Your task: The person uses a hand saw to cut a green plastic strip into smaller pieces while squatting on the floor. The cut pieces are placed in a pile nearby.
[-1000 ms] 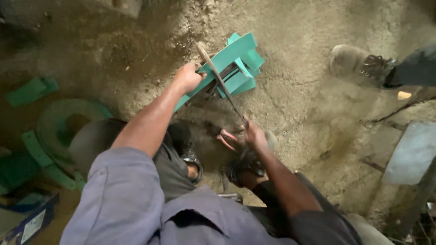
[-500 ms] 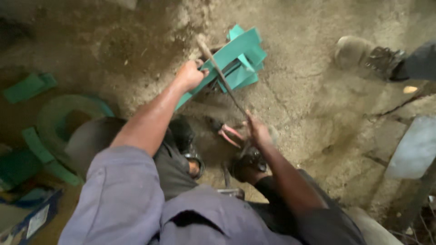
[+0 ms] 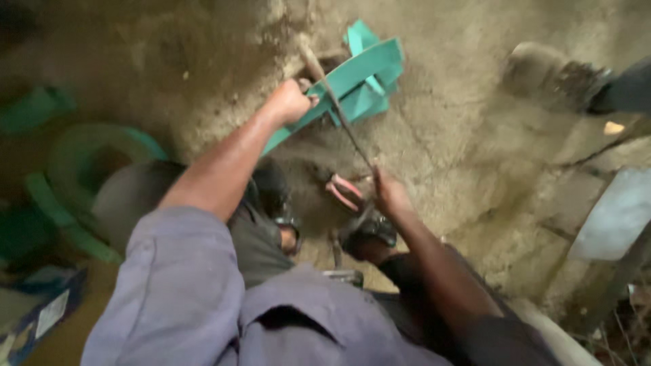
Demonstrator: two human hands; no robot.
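1. The left hand (image 3: 291, 100) is closed in a fist around the near end of a teal painted metal bracket (image 3: 363, 78), which lies on the sandy ground (image 3: 461, 135).
2. The right hand (image 3: 388, 193) is curled shut on the handle of a thin dark saw-like blade (image 3: 336, 102); blur hides its exact kind.
3. The blade crosses over the bracket.
4. Red-handled pliers (image 3: 344, 192) lie just beside the right hand.
5. Another person's boot (image 3: 556, 78) stands well apart.

left hand (image 3: 290, 100) grips green metal piece (image 3: 359, 85) | right hand (image 3: 388, 193) holds hacksaw (image 3: 337, 108) (blurred) across it
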